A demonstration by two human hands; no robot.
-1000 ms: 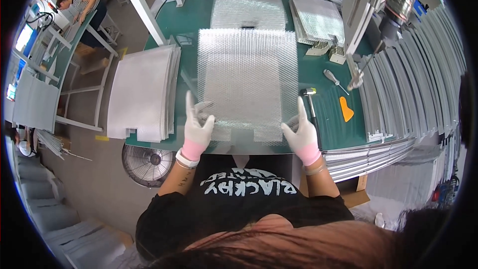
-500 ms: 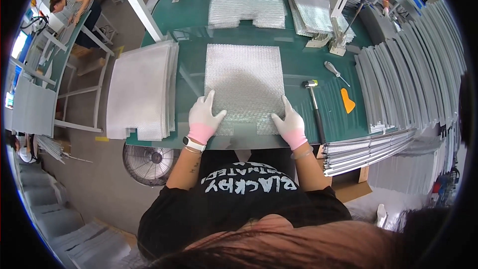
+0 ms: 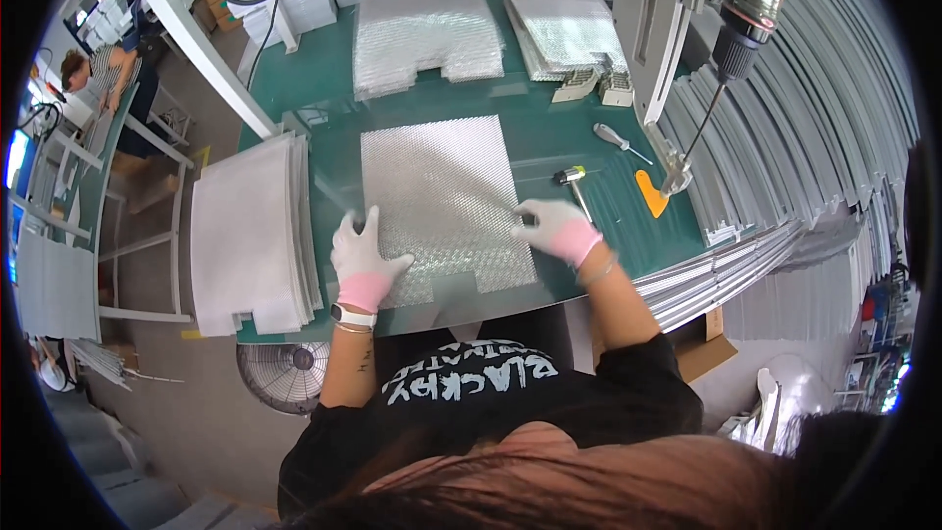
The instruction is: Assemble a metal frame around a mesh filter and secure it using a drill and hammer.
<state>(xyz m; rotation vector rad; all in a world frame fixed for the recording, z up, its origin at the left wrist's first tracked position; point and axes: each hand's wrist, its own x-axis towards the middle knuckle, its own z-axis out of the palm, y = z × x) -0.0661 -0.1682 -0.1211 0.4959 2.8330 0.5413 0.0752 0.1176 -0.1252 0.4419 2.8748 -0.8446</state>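
A silvery sheet with a fine honeycomb-like texture (image 3: pixel 442 177) lies flat in front of me, with a rectangular notch in its near edge. On its left edge rests my left hand (image 3: pixel 365 257), in a white glove with a pink cuff, fingers spread and thumb over the surface. My right hand (image 3: pixel 557 229), gloved the same way, is at the sheet's right edge. Its fingers are bent, with a gap between thumb and forefinger. Beyond that hand lies a hammer (image 3: pixel 571 177), its handle partly hidden.
Pale notched sheets (image 3: pixel 250 245) are stacked at the left of the green table (image 3: pixel 334 172). Further textured sheets (image 3: pixel 427 34) lie at the back. A screwdriver (image 3: pixel 613 137), an orange scraper (image 3: pixel 650 194) and a mounted power drill (image 3: pixel 741 39) are to the right, before rows of grey panels (image 3: pixel 785 137).
My right hand has turned inward and bent its fingers at the sheet's edge. My left hand stays on the left edge. The whole view has shifted and tilted.
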